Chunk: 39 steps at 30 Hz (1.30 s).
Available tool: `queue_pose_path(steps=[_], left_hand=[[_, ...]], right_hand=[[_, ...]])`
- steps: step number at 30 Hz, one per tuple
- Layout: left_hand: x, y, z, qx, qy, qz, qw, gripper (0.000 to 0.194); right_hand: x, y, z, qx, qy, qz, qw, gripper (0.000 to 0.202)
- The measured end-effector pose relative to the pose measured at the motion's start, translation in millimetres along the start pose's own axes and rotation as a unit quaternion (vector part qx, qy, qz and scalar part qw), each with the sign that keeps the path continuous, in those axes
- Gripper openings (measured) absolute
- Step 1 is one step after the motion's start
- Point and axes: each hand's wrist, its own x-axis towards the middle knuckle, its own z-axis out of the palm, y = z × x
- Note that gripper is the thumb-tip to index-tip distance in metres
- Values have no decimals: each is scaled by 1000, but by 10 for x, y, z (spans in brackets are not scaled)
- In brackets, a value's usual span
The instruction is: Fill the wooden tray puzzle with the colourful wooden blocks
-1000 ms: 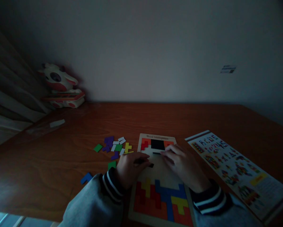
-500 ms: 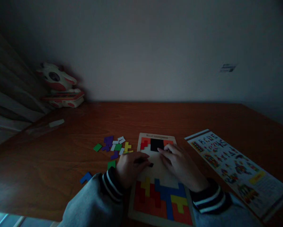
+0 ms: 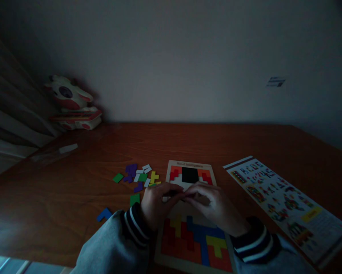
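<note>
Fingertips [image 3: 179, 188] of the left hand [image 3: 156, 203] and right hand [image 3: 216, 203] are being held together, pinched narrow, above the middle of the puzzle board [image 3: 185, 211]; whether a piece is being gripped cannot be told. The board is being supported by the tabletop [image 3: 59, 201]. Because its middle is being partly covered by both hands, a piece could be misaligned; the loose blue piece [image 3: 104, 214] could be swept by the left sleeve [image 3: 114, 243].
</note>
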Motion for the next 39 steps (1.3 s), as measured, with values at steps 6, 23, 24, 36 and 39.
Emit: queue_pose_path(steps=[6,23,24,36,39], left_hand=[[-5,33,4,6,12,82,997,10],[1,-104,75,279,-48,161,945,25],[1,-102,76,285,-54,160,944,26],[-46,-112,105,337,-106,138,925,38],[-39,-104,98,340,-112,134,924,39]], right_hand=[[-14,-3,16,-4,9,51,999,25],[-130,210,-53,-350,-4,-45,936,20],[-129,204,-47,-357,2,-47,933,20],[-93,213,-52,-340,49,59,937,24],[-106,245,-104,-357,75,97,926,23]])
